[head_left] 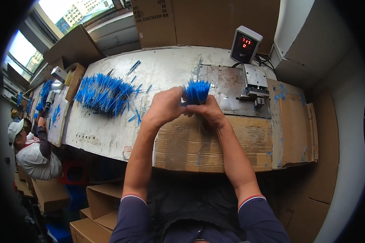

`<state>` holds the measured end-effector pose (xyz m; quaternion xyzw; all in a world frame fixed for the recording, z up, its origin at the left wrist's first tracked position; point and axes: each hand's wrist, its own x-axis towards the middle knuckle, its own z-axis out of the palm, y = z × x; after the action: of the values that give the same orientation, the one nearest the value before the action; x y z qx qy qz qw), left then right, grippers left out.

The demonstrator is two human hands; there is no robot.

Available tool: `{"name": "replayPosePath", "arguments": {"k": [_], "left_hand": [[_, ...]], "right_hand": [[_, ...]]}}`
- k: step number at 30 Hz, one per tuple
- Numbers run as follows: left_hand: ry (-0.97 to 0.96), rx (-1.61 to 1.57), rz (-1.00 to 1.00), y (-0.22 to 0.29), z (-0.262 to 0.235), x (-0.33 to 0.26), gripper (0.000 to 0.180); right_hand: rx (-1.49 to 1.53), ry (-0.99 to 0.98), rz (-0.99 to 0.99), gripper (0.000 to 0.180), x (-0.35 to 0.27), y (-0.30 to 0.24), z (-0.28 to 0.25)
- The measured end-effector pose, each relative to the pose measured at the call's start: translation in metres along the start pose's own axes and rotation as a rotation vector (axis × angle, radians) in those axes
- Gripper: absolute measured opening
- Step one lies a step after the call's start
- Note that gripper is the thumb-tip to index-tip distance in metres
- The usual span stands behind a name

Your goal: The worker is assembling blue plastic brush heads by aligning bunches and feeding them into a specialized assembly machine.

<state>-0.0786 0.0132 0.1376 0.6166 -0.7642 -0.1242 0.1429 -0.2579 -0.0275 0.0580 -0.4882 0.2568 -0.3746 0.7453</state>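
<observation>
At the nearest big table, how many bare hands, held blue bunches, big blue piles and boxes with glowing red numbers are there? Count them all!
Left hand and right hand: 2
Held blue bunch: 1
Big blue pile: 1
Red-number box: 1
Total: 5

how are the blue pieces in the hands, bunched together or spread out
Bunched together: the blue pieces form one dense cluster between the left hand and the right hand, their ends showing above the fingers.
</observation>
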Motion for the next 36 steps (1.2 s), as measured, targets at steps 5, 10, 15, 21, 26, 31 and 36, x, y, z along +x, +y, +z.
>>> {"name": "replayPosePath", "arguments": {"k": [5, 10, 15, 21, 26, 31, 36], "left_hand": [[0.018, -0.125, 0.103, -0.004, -0.011, -0.009, 0.038], [0.151, -0.311, 0.123, -0.011, -0.006, -0.018, 0.043], [0.399, -0.685, -0.07, -0.029, 0.011, -0.023, 0.053], [0.344, -1.386, 0.02, -0.009, 0.027, -0.016, 0.053], [0.446, -1.39, 0.097, -0.001, 0.034, -0.015, 0.038], [0.53, -1.485, 0.03, -0.008, 0.043, -0.023, 0.031], [0.383, -1.022, 0.185, 0.019, 0.009, -0.028, 0.059]], "right_hand": [[0.12, -0.101, -0.057, 0.045, -0.003, -0.005, 0.007], [0.129, -0.147, -0.093, 0.046, -0.002, 0.004, 0.001], [0.135, -0.088, -0.002, 0.046, 0.0, 0.008, 0.008], [-0.046, 0.019, -0.224, 0.041, 0.003, 0.019, 0.018], [-0.342, 0.113, -0.42, 0.035, 0.008, 0.039, 0.024], [-0.376, -0.089, -0.142, 0.033, 0.008, 0.042, 0.024], [-0.294, 0.056, -0.305, 0.038, 0.008, 0.032, 0.024]]}}
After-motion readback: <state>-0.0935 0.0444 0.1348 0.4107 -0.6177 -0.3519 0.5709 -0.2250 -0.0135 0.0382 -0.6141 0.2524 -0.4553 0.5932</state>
